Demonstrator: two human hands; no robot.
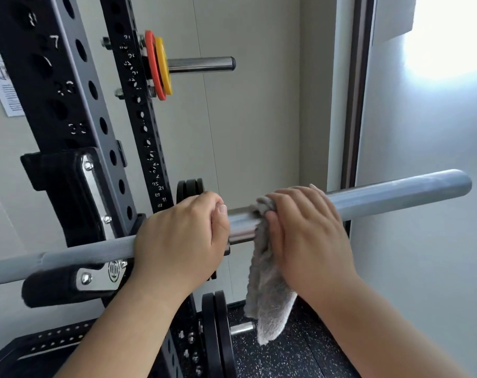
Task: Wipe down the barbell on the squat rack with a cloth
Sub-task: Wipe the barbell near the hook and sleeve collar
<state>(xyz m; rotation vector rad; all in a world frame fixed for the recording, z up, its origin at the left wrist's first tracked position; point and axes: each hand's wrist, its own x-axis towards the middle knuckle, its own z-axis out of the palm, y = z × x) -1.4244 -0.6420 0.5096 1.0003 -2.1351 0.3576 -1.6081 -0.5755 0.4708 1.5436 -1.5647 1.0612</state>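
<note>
On the squat rack point(54, 77) we read a white 7 on the near upright at eleven o'clock and, lower, what looked like 30. The far upright point(139, 105) bore a column of small numerals, of which we made out only 20 and 19. A round emblem point(114, 271) on the hook point(54, 290) was too small to read. So was the print on the paper notice point(5, 85) on the wall at ten o'clock.

The barbell point(395, 197) lay across the hook, running from eight o'clock up to three o'clock. The left hand point(177, 236) gripped it near the centre, fingers curled over the bar and hiding its collar. Just beside it, toward three o'clock, the right hand point(305, 227) held the grey cloth point(267, 301) against the sleeve with its fingers wrapped over it. The loose end hung toward six o'clock.

Red and yellow plates point(158, 64) sat on a peg point(202, 64) at twelve o'clock. Black plates point(218, 336) stood at six o'clock above the speckled floor point(300, 356), and the hanging cloth covered the tip of their peg.
</note>
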